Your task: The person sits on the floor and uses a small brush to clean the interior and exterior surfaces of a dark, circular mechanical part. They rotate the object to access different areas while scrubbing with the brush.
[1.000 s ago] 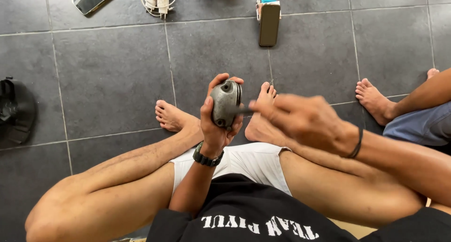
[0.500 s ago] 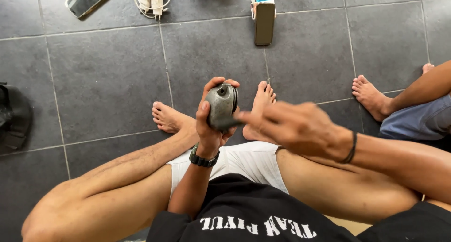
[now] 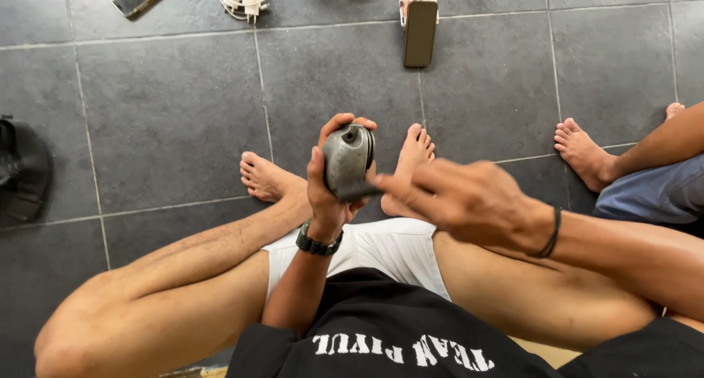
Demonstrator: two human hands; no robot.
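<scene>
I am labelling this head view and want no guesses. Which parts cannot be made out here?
- Right hand: motion blur hides whether it grips anything.
- Grey metal part: the left hand wraps its underside.
- Black bag: cut by the left edge.
- Second person's foot: body beyond the right edge.

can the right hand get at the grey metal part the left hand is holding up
Probably yes. The right hand is already level with the grey metal part, its fingertips right at the lower edge. Nothing lies between them; the left hand grips it from the other side, leaving the near side free.
</scene>
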